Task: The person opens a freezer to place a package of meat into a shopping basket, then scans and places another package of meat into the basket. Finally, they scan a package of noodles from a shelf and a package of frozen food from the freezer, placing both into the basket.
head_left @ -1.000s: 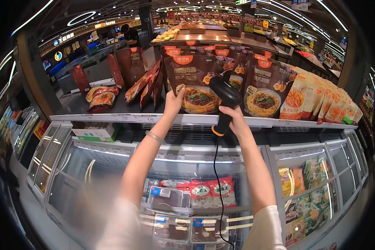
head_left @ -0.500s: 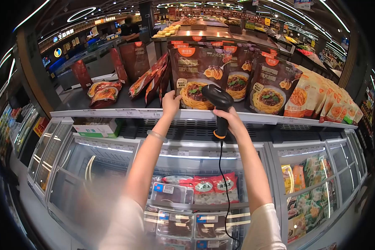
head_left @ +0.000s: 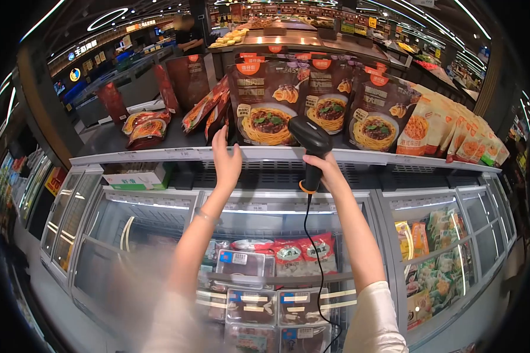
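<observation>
My right hand (head_left: 325, 169) is wrapped round the handle of a black barcode scanner (head_left: 310, 138), whose head points up and left toward the shelf. A black cord (head_left: 308, 235) hangs from its orange-ringed base. My left hand (head_left: 226, 162) holds nothing, fingers apart and raised, at the shelf's front edge. Just beyond it stands a large brown pasta pouch (head_left: 269, 106) with spaghetti pictured on it. To its right are another brown pouch (head_left: 328, 94) and a third pasta pouch (head_left: 378, 115). Leaning red-brown packets (head_left: 209, 109) are left of my left hand.
Below the shelf (head_left: 188, 154) is a glass-topped freezer (head_left: 288, 217) with trays of packaged food (head_left: 247, 306) and red-white bags (head_left: 305, 254). Cream-orange packets (head_left: 430, 126) line the right. A white-green box (head_left: 136, 178) sits under the shelf. Farther back stands a person (head_left: 188, 38).
My left hand has let go of the large pasta pouch's lower left edge and moved left and down, fingers spreading. The pouch stands a little farther left. My right hand still holds the scanner.
</observation>
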Available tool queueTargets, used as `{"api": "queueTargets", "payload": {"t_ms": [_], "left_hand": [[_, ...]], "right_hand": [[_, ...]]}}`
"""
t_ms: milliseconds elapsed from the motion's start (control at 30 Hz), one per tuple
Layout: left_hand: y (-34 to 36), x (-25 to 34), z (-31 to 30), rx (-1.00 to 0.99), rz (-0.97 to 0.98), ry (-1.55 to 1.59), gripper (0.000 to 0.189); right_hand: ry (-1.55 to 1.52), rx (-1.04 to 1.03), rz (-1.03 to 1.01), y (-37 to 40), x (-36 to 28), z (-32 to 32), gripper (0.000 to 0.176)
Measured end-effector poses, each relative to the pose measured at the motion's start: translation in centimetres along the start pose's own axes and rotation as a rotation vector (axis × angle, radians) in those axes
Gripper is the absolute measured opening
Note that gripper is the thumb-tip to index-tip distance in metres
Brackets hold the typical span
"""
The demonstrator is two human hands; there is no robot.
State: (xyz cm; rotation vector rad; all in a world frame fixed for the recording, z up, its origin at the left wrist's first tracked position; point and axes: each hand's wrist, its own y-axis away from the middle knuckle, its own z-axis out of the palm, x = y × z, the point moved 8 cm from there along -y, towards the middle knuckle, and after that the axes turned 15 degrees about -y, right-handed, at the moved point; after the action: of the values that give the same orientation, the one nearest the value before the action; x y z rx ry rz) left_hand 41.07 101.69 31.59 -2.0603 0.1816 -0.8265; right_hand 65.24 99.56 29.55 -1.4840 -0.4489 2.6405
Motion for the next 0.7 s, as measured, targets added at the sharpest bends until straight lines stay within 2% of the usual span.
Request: {"api": "queueTargets", "payload": {"t_ms": [67,100,167,200,267,300,333,367,400,467,533,633,700], "left_hand": [[4.1,0.0,-4.9,-0.061,-0.152,0.305,0.048],[6.7,0.1,-8.5,-0.069,-0.242,0.439,0.047],[13.5,-3.4,-17.0,0.014,-0.377,0.493,0.046],[17.1,-4.1,-21.8,0.038,-0.518,0.457,0.045],[26.7,-7.9,-31.8,0.053,-0.761,0.025,0.042],[32.1,-9.8,-36.5,0.159,-0.909,0.137,0.043],[37.4,-11.3,-41.1,0.292,-1.044,0.253,0.043],[42.8,-11.8,-45.4,0.405,-1.101,0.232,0.044],[49.8,-15.0,-49.7,0.369,-1.046,0.14,0.042],[55.7,-15.8,-53.5,0.414,-1.079,0.086,0.04],[57.5,-10.1,-52.8,0.579,-1.26,0.157,0.038],[53.9,-6.7,-48.3,0.461,-1.217,0.321,0.039],[50.9,-4.2,-45.8,0.402,-1.163,0.428,0.042]], "right_hand": [[-0.114,0.049,-0.014,4.7,-1.8,-1.4,0.04],[-0.242,0.029,-0.08,7.5,-3.1,-2.0,0.048],[-0.464,-0.091,-0.146,15.4,-8.2,-0.2,0.059],[-0.497,-0.085,-0.164,19.6,-9.8,-1.1,0.06],[-0.56,0.019,-0.237,29.4,-12.5,-4.5,0.055],[-0.573,0.053,-0.308,34.5,-13.6,-6.2,0.053],[-0.566,0.058,-0.366,38.5,-15.2,-5.2,0.052],[-0.549,0.2,-0.41,42.7,-15.8,-5.5,0.051],[-0.539,0.223,-0.424,46.5,-16.3,-5.4,0.048],[-0.583,0.2,-0.414,52.6,-16.4,-4.6,0.049],[-0.681,0.183,-0.428,56.7,-16.3,-3.6,0.048],[-0.837,0.11,-0.488,59.8,-17.1,-2.0,0.046],[-0.828,0.079,-0.506,61.4,-18.6,-0.9,0.046]]}}
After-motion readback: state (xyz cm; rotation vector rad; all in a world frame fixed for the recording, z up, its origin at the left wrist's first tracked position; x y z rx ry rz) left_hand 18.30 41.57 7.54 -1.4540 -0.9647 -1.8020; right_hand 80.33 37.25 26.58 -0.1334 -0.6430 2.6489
